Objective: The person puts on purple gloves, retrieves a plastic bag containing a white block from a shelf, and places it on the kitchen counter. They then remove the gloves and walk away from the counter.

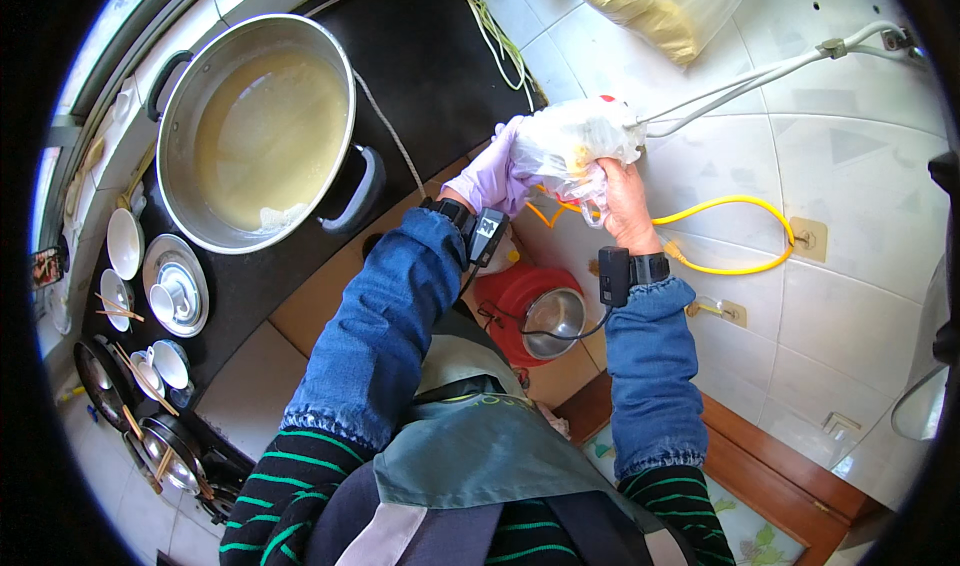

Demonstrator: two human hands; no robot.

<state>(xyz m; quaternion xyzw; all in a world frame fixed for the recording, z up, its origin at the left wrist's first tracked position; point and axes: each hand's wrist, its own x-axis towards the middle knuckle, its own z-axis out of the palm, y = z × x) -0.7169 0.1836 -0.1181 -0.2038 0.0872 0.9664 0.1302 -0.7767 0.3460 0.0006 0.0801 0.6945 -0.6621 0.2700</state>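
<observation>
My left hand (495, 165), in a lilac glove, grips a crumpled, translucent white plastic bag (574, 135) in front of the tiled wall. On the bag's lower right side my bare right hand (627, 198) has its fingers closed around the bunched plastic. Red and yellowish patches show on or through the bag; its contents cannot be made out. To the left, a large two-handled metal pot (341, 108) of cloudy, pale yellow liquid stands on the black counter (435, 48). A whitish clump (281, 217) lies at the liquid's near edge.
White pipes (780, 63) and a yellow hose (731, 202) run along the wall. Another bag of yellowish contents (645, 11) hangs above. A red container (517, 311) with a metal bowl sits below my hands. Bowls (125, 243), stacked dishes (176, 285) and pans (172, 453) line the left.
</observation>
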